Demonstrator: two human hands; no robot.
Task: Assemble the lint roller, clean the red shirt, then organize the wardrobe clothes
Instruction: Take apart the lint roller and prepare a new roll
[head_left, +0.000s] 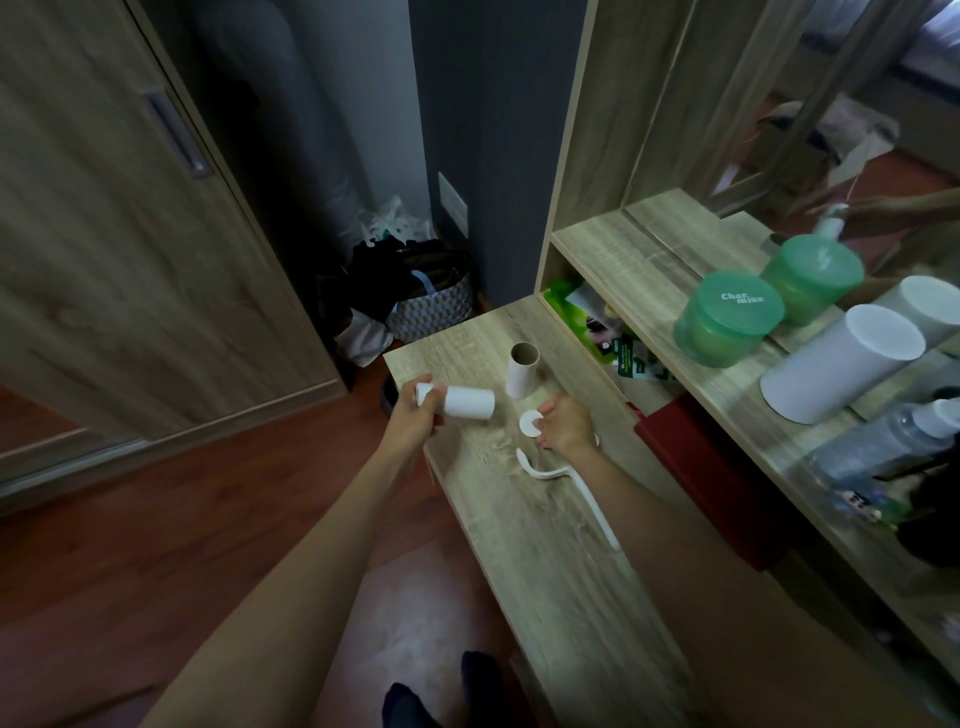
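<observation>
— Pale wood fills most of my view: the wardrobe door (130, 249) on the left, then the desk (545, 571) I'm working at.

— And the roller parts?

— Going down in size: the white sticky roll (467, 402) is in my left hand (413, 421), right at the desk's left edge. A bare cardboard tube (522, 371) stands upright just beyond it. The thin white handle (543, 474) lies flat on the desk beside my right forearm. The little round cap (530, 423) is in my right hand (566, 423).

— The red shirt?

— Something dark red (691, 467) sits under the shelf to my right. I can't tell whether that's it.

— What could go wrong?

— I'd say the roll is the worry. It's so close to the edge that a slack grip could send it to the floor. The tube is near my knuckles, so a careless nudge might tip it. My forearm could also sweep the handle away.

— How are your hands set?

— On the left, my fingers wrap one end of the roll, which lies roughly level and points right. On the right, they curl and pinch the cap by its rim, with the wrist low over the desk.
</observation>
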